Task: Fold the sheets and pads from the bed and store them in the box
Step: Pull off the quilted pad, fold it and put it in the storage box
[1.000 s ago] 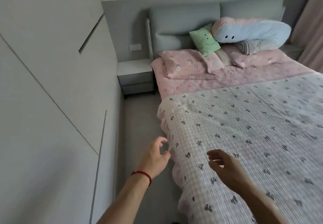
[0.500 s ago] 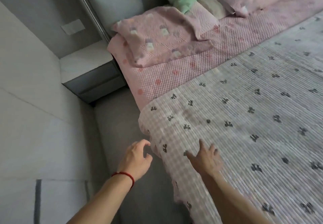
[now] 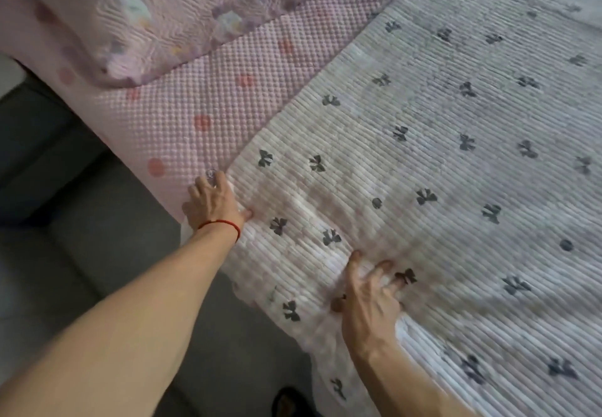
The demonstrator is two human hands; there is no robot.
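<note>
Both arms stretched out forward. Left hand point(image 3: 213, 201) has its fingers curled downward, red string on the wrist; right hand point(image 3: 369, 302) lies palm-down, fingers spread.

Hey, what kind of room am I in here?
Most likely a bedroom. A bed fills the view: a bow-print quilted pad lies over a pink dotted sheet, with a pink pillow at the top, and grey floor alongside.

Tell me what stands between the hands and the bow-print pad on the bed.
Nothing visible does. The left hand grips the corner of the bow-print pad, and the right hand already rests on it near the edge.
</note>
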